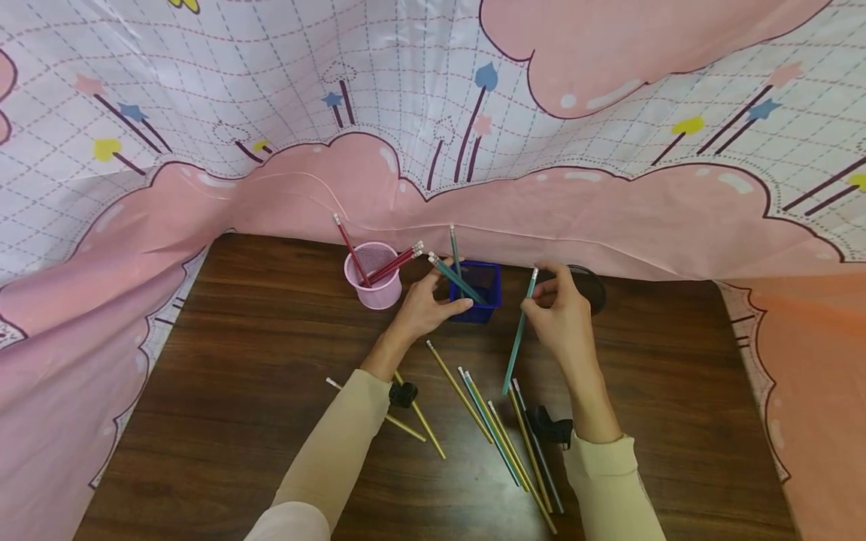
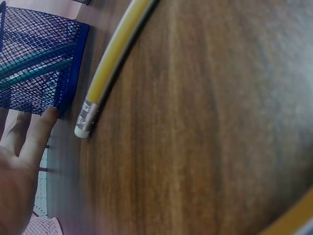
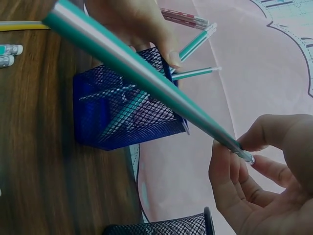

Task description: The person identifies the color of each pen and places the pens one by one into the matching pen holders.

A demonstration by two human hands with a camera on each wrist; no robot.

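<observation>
My left hand (image 1: 422,306) grips a blue mesh pencil holder (image 1: 482,314) at its left side, thumb at the front. Several green pencils (image 1: 456,275) lean inside it, eraser ends up. To the right, my right hand (image 1: 563,315) pinches another green pencil (image 1: 518,343) near its eraser; the pencil slants down toward the table, outside the holder. In the right wrist view, that pencil (image 3: 146,81) crosses in front of the blue mesh wall (image 3: 142,122). The left wrist view shows fingers (image 2: 39,137) against the holder's mesh side.
A pink mesh holder (image 1: 380,298) with several red pencils (image 1: 392,266) stands left of the blue one. Behind my right hand is a black mesh holder (image 1: 598,291), partly hidden. Yellow pencils (image 1: 460,391), a green one and a dark one (image 1: 539,451) lie scattered nearer on the wooden table.
</observation>
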